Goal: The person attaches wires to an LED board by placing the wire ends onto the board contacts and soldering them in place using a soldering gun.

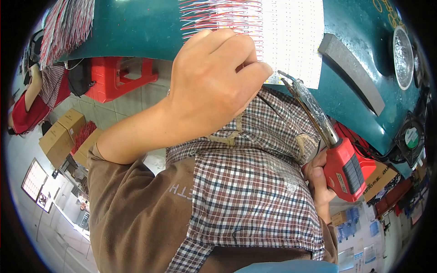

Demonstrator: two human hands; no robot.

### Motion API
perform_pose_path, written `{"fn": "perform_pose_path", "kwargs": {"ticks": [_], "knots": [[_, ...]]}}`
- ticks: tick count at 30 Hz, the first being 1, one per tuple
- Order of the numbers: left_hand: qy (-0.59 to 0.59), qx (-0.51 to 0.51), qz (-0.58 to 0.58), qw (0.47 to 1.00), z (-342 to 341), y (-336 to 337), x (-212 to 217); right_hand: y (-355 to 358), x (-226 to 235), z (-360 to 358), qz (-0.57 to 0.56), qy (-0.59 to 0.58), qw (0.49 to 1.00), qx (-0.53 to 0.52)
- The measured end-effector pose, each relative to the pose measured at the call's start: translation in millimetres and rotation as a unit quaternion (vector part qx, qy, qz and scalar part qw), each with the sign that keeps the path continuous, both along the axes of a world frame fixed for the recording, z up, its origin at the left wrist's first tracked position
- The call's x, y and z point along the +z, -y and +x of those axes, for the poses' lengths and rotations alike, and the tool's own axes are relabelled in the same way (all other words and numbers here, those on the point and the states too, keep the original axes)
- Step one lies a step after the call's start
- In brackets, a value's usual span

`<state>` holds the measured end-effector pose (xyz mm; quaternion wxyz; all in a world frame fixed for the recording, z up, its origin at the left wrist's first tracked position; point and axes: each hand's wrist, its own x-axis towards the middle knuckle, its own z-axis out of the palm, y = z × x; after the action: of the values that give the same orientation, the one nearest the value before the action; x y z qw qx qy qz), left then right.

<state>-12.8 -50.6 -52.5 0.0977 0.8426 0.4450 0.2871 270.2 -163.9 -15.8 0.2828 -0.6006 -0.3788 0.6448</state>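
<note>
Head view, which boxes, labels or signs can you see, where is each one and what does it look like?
Cardboard boxes: left, on the floor, plain brown.
Framed sign: lower left, white with a dark frame.
Label: right edge, round, green and white, on a black fan.
Blue sheets: lower right, rectangular.

Sleeve point(132, 214): brown, short, ending just above the elbow, pale lettering near its edge.
Apron point(246, 191): checked cloth in red-brown, white and dark lines, with tan patches stitched on and worn, greyish spots.
Left hand point(214, 82): bare.
Right hand point(318, 182): bare.
</note>
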Motion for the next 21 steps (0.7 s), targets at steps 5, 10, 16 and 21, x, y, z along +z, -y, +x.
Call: {"fn": "perform_pose_path", "kwargs": {"ticks": [5,10,16,21], "knots": [[0.003,-0.001,0.002,1.0,1.0,-0.5,-1.0,-2.9,-2.8,-12.8,0.039,0.037,0.998,-0.022],[-0.003,0.001,-0.003,1.0,1.6,0.8,0.8,0.0,-5.2,-13.3,0.036,0.034,0.998,-0.026],[-0.01,0.004,-0.01,1.0,0.1,0.7,-1.2,-14.0,-1.0,-24.0,0.066,-0.021,0.996,-0.054],[-0.017,-0.001,-0.005,1.0,2.1,0.8,3.9,-14.9,1.7,-28.9,0.113,-0.017,0.989,-0.093]]}}
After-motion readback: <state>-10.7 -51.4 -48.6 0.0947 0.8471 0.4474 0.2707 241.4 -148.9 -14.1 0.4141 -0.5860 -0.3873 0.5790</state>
